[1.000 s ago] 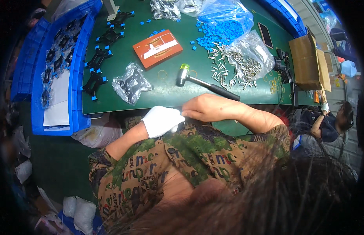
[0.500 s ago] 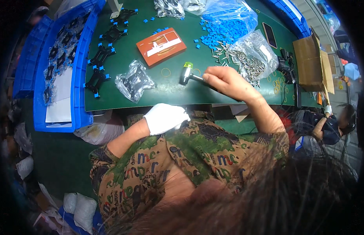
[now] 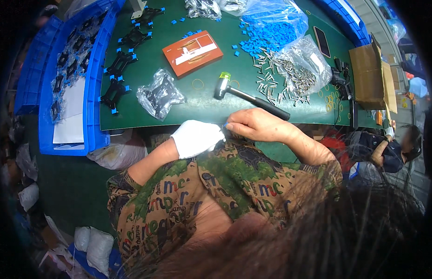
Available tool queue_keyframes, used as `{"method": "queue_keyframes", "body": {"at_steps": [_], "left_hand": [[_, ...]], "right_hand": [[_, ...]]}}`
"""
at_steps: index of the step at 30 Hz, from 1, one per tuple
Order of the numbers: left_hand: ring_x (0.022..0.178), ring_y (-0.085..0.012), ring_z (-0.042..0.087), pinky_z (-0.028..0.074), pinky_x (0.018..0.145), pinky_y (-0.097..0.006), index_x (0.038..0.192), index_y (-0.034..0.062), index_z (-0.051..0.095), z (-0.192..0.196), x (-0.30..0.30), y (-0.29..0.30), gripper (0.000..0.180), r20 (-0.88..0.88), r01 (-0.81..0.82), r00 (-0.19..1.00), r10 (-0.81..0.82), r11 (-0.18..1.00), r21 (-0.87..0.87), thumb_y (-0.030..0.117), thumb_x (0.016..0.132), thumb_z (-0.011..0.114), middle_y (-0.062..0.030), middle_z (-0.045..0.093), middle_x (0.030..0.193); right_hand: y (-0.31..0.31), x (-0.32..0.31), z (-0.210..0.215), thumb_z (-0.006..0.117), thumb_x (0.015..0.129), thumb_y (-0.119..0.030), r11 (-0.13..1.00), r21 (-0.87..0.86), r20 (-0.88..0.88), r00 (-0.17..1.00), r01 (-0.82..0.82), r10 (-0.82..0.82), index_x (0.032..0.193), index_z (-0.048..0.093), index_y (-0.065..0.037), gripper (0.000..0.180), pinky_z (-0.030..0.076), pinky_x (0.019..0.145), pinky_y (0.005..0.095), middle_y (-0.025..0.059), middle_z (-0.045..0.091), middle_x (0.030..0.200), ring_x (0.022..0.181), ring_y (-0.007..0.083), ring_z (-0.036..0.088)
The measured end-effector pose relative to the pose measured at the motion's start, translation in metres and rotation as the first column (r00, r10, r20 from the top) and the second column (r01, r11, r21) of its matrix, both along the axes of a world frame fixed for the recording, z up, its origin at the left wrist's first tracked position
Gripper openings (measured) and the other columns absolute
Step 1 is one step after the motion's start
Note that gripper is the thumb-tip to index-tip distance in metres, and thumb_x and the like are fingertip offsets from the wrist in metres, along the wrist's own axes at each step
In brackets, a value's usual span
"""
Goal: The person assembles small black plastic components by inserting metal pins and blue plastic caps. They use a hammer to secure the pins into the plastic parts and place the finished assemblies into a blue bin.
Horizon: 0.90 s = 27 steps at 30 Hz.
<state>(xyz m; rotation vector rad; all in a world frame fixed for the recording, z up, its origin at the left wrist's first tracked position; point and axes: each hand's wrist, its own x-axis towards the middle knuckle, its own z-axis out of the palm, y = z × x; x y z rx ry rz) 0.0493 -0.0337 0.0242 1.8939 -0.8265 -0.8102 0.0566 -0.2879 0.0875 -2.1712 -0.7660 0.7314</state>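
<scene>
My left hand [image 3: 195,138], in a white glove, is closed at the near table edge around something its fingers mostly hide. My bare right hand [image 3: 258,124] meets it from the right, thumb and fingers pinched together. A small blue piece [image 3: 225,125] shows at the right fingertips, between the hands. Just beyond them a hammer [image 3: 255,99] with a black handle and a lime-green face lies on the green table [image 3: 132,114]. Left of it rests a clear bag holding a black bracket [image 3: 161,95]. Behind stands a red-brown box [image 3: 190,60].
Black brackets with blue tips [image 3: 116,93] line the table's left side, beside a blue crate [image 3: 91,135] of bagged parts. Loose metal pins [image 3: 268,83], a pile of blue pieces [image 3: 260,39], a phone [image 3: 321,42] and a cardboard box [image 3: 367,76] lie rightward. Another person [image 3: 388,151] sits far right.
My right hand has let go of the hammer, leaving it on the table, and has moved down to my left hand. The left hand has hardly moved.
</scene>
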Motion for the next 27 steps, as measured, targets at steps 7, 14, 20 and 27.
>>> {"method": "queue_keyframes", "body": {"at_steps": [7,14,20,27], "left_hand": [[0.067,-0.0227,0.069,0.055,0.064,-0.036,0.088,0.011,0.07,-0.006,-0.001,0.001,0.035,0.023,-0.027,0.999,0.027,1.0,-0.007,0.035,0.106,0.052,-0.0018,0.067,0.069],[0.066,-0.022,0.069,0.054,0.063,-0.036,0.088,0.0113,0.07,-0.005,0.0,0.002,0.034,-0.01,-0.04,0.999,0.04,0.999,-0.019,0.035,0.106,0.052,-0.0014,0.066,0.067],[0.066,-0.0221,0.069,0.054,0.063,-0.035,0.087,0.0123,0.07,0.003,0.0,0.002,0.034,-0.021,-0.04,0.999,0.04,0.999,-0.006,0.035,0.106,0.053,-0.0007,0.066,0.067],[0.065,-0.0231,0.068,0.054,0.063,-0.036,0.084,0.0121,0.068,0.0,-0.003,0.003,0.035,0.028,-0.048,0.998,0.049,0.999,-0.013,0.036,0.106,0.054,-0.0016,0.066,0.067]], "right_hand": [[0.002,-0.007,-0.008,0.053,0.106,-0.031,0.999,0.016,-0.062,0.998,0.028,-0.027,0.106,0.067,-0.001,0.032,0.051,0.085,0.0506,0.0214,0.068,0.099,0.096,0.0437,0.066],[0.004,-0.007,-0.005,0.052,0.107,-0.03,1.0,0.005,-0.072,0.997,0.024,-0.024,0.107,0.067,0.0,0.033,0.051,0.088,0.0502,0.0221,0.068,0.101,0.099,0.0431,0.066],[0.008,-0.002,0.003,0.051,0.107,-0.029,0.999,-0.034,-0.01,1.0,-0.004,0.004,0.113,0.067,-0.001,0.033,0.051,0.09,0.0507,0.0222,0.069,0.106,0.103,0.0429,0.066],[0.014,0.006,0.012,0.05,0.106,-0.031,0.992,-0.071,-0.008,0.995,-0.103,0.103,0.108,0.067,-0.003,0.033,0.051,0.089,0.0523,0.0231,0.069,0.099,0.098,0.0445,0.066]]}}
